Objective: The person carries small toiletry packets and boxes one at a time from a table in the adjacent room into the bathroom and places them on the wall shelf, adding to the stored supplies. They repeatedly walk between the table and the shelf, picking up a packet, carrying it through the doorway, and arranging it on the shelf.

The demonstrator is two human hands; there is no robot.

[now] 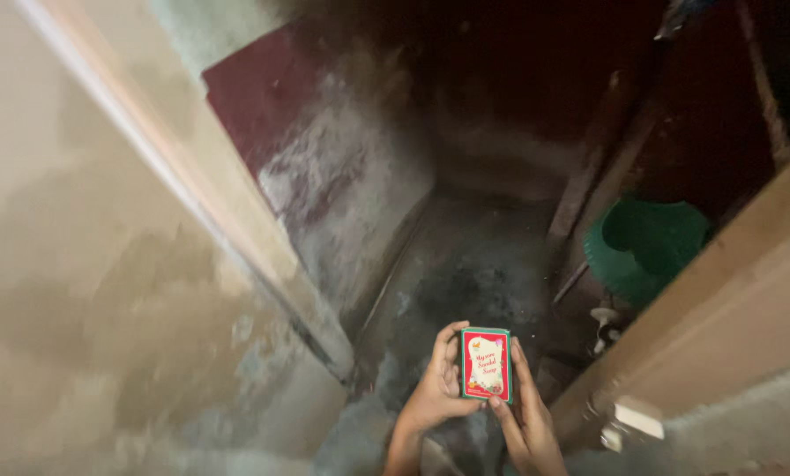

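1. The small red and green box [486, 363] could slip and drop onto the dark, grimy floor [465, 264], since only fingertips pinch its edges.
2. The left hand [439, 388] cups its left edge and back; the right hand [523, 414] presses the right edge (both clamped on it).
3. It stands upright between the hands, well apart from the green bucket [646, 247].

Left hand [441, 388], right hand [525, 414], fingers curled
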